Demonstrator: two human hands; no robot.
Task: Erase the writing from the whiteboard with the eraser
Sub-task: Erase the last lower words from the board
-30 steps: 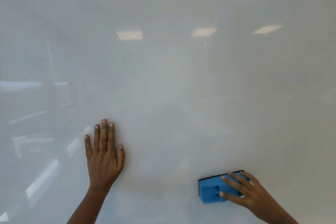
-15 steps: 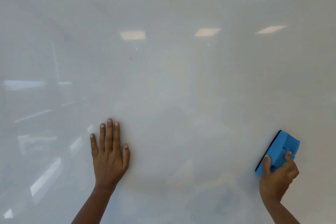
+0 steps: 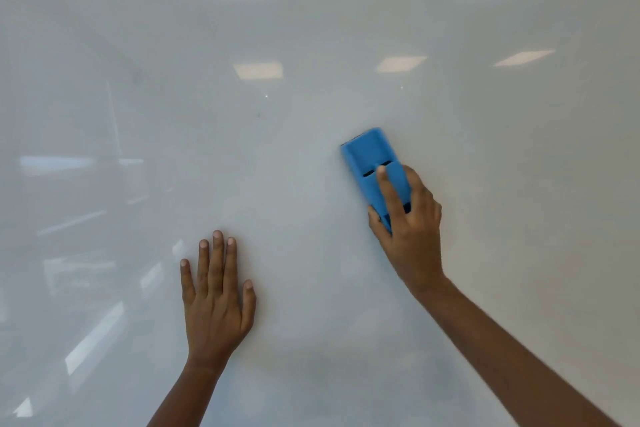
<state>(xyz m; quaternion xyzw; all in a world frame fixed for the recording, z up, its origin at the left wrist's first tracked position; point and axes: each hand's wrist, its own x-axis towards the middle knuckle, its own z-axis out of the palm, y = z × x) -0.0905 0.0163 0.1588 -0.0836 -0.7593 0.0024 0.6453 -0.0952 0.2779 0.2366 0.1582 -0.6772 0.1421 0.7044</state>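
The whiteboard (image 3: pixel 311 45) fills the whole view, glossy and pale, with only faint smudges and a tiny dark speck left of centre. My right hand (image 3: pixel 407 229) grips a blue eraser (image 3: pixel 372 163) and presses it flat against the board right of centre, its long side pointing up and slightly left. My left hand (image 3: pixel 216 291) lies flat on the board lower down, fingers together and pointing up, holding nothing.
Ceiling lights and a room's furniture show only as reflections in the board. No edge, tray or frame of the board is in view.
My right hand has swept the eraser from the lower middle out to the right, then up and back toward the centre. My left hand has stayed pressed on the board.
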